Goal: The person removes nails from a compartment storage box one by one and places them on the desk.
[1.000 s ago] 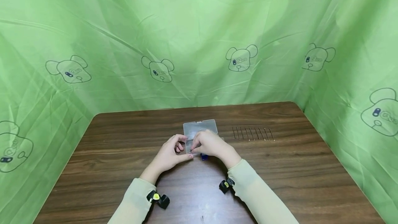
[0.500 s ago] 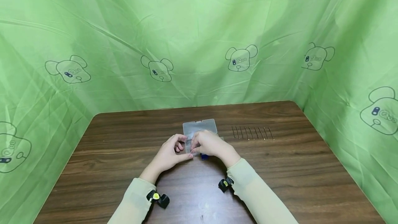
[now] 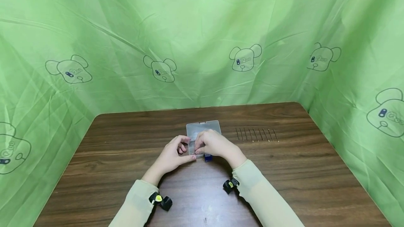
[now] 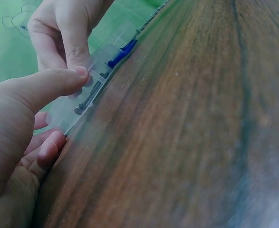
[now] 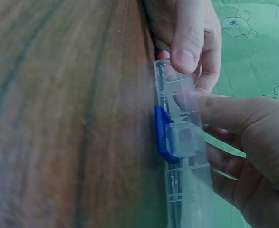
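Observation:
A clear plastic box (image 3: pixel 191 146) lies on the table, its clear lid (image 3: pixel 202 128) folded back. My left hand (image 3: pixel 170 155) holds the box's left end, thumb on the front wall and fingers curled at the side. The fingers of my right hand (image 3: pixel 214 144) are bent down inside the box, thumb and forefinger close together; whether they pinch anything is hidden. Through the front wall in the left wrist view, dark screws (image 4: pixel 84 104) with round heads show lying inside. A blue clasp-like piece (image 5: pixel 161 135) sits at the middle of the box's front.
Several thin screws or nails (image 3: pixel 257 135) lie in a spaced row on the wooden table (image 3: pixel 126 143), right of the box. A green cloth (image 3: pixel 195 90) with bear-head outlines hangs behind the table and along both sides.
Almost nothing differs. My right hand has shifted very slightly to the right inside the box; the left hand and the row of screws or nails stay put.

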`<action>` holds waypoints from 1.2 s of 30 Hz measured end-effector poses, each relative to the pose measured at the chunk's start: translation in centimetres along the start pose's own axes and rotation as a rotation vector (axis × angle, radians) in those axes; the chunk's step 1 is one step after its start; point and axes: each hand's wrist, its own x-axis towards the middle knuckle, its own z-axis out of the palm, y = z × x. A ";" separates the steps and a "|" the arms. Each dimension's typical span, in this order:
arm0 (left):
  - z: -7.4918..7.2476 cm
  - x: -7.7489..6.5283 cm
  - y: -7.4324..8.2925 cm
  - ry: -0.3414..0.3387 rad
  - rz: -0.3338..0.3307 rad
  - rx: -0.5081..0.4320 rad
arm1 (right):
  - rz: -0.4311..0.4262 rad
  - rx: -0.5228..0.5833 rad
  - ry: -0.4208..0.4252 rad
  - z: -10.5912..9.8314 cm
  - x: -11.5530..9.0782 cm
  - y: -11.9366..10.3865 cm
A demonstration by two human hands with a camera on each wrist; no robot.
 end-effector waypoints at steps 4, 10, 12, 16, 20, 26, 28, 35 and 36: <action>0.0 0.1 0.1 0.000 0.002 0.008 | -0.006 -0.004 -0.004 -0.1 0.0 0.1; 0.0 0.1 0.0 0.002 0.010 -0.001 | -0.025 -0.029 -0.015 0.0 0.0 0.3; 0.0 0.1 -0.1 0.003 0.011 -0.004 | -0.040 -0.045 -0.021 0.0 0.0 0.3; 0.0 0.0 -0.3 0.004 0.010 -0.007 | -0.067 -0.089 -0.031 0.1 0.2 0.2; 0.0 0.0 -0.2 0.005 0.006 -0.006 | -0.067 -0.141 -0.034 0.3 0.2 0.2; 0.1 0.0 -0.1 0.006 0.006 0.022 | -0.074 -0.128 -0.043 0.3 -0.1 0.3; 0.1 0.0 -0.1 0.006 0.005 0.023 | -0.081 -0.121 -0.045 0.2 -0.1 0.3; 0.1 0.0 0.2 0.005 -0.001 0.022 | -0.103 -0.148 -0.047 0.2 -0.1 0.4; 0.1 0.0 0.2 0.005 -0.001 0.021 | -0.109 -0.157 -0.049 0.2 -0.1 0.4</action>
